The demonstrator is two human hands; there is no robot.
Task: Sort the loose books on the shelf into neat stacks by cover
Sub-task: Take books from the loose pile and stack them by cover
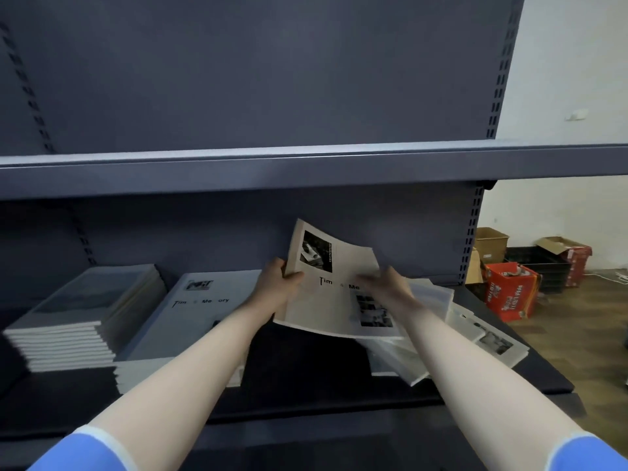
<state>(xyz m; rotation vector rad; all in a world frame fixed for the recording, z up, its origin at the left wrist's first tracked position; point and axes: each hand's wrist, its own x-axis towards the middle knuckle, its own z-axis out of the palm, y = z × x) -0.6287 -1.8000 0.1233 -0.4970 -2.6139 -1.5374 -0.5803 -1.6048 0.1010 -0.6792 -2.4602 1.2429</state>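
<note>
A thin pale book [334, 300] with black photos and the title "Time Memory" hangs tilted above the shelf [306, 362]. My left hand [277, 288] grips its left edge, thumb on the cover. My right hand [385, 283] holds its right side, fingers lying over the cover. At the left stands a neat stack of grey-covered books [85, 311]. Beside it lies a stack [190, 321] whose top cover matches the held book. Loose books [452, 328] lie fanned and overlapping at the right, under the held one.
An upper shelf board [306, 171] juts out just above the hands. Right of the shelving, cardboard and red boxes [509, 290] and black crates [547, 273] stand on a wooden floor by a white wall.
</note>
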